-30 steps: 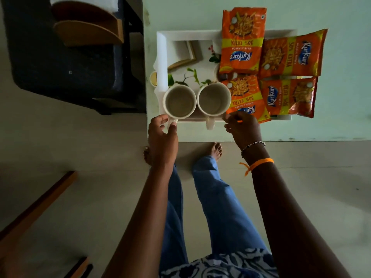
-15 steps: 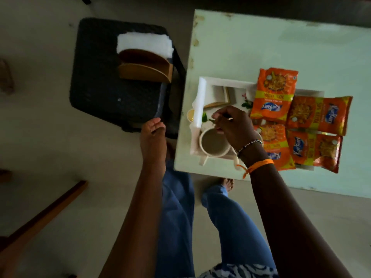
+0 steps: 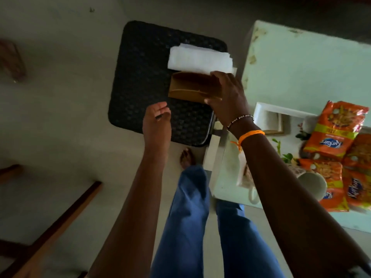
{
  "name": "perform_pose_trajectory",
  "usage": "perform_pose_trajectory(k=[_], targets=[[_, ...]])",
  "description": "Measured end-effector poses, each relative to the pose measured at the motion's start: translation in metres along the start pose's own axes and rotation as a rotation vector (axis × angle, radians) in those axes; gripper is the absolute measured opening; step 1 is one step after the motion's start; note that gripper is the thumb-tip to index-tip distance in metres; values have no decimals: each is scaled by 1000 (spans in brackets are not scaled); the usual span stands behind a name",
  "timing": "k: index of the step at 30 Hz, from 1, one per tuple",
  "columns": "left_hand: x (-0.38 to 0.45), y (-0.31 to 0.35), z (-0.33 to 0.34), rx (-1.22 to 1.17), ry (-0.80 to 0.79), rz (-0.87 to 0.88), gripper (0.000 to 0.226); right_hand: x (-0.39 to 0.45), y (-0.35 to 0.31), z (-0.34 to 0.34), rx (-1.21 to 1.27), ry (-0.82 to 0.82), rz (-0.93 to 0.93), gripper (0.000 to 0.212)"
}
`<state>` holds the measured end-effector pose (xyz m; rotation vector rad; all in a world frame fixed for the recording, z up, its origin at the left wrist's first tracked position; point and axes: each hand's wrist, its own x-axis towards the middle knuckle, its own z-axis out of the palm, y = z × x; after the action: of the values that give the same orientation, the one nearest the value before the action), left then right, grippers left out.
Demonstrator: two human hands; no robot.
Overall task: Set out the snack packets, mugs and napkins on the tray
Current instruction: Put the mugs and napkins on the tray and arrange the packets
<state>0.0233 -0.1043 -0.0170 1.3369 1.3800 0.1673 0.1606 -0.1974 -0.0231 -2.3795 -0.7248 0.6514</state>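
The left hand (image 3: 157, 122) hangs open and empty over the near edge of the dark stool (image 3: 144, 81), fingers loosely apart, so it lends no support. Further right, the right hand (image 3: 228, 97) closes around the right end of the brown napkin holder (image 3: 191, 88), which stands by the stool's far right corner with the white napkins (image 3: 199, 60) fanning out of it; the thumb sits at the near face and the fingers at the far one, clamped on the holder. Gripped at one end only, the holder could tip as it rises and spill the loose napkins onto the floor, and the forearm crossing the table's near left corner could knock the mugs (image 3: 312, 182). On the table, the white tray (image 3: 267, 108) carries the mugs along its near edge and the orange snack packets (image 3: 337, 129) over its right side. Half a second ago the right hand was over the mugs on the tray and the left hand at the stool's near right corner; now the right hand has reached the holder.
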Motion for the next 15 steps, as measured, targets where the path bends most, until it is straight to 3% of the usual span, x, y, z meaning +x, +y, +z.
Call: perform_pose_trajectory(k=[7, 15], targets=[[3, 2, 10, 53, -69, 27, 24, -28, 15, -16, -10, 81, -3, 51], [-54, -5, 61, 93, -321, 46, 29, -110, 86, -72, 33, 234, 121, 47]])
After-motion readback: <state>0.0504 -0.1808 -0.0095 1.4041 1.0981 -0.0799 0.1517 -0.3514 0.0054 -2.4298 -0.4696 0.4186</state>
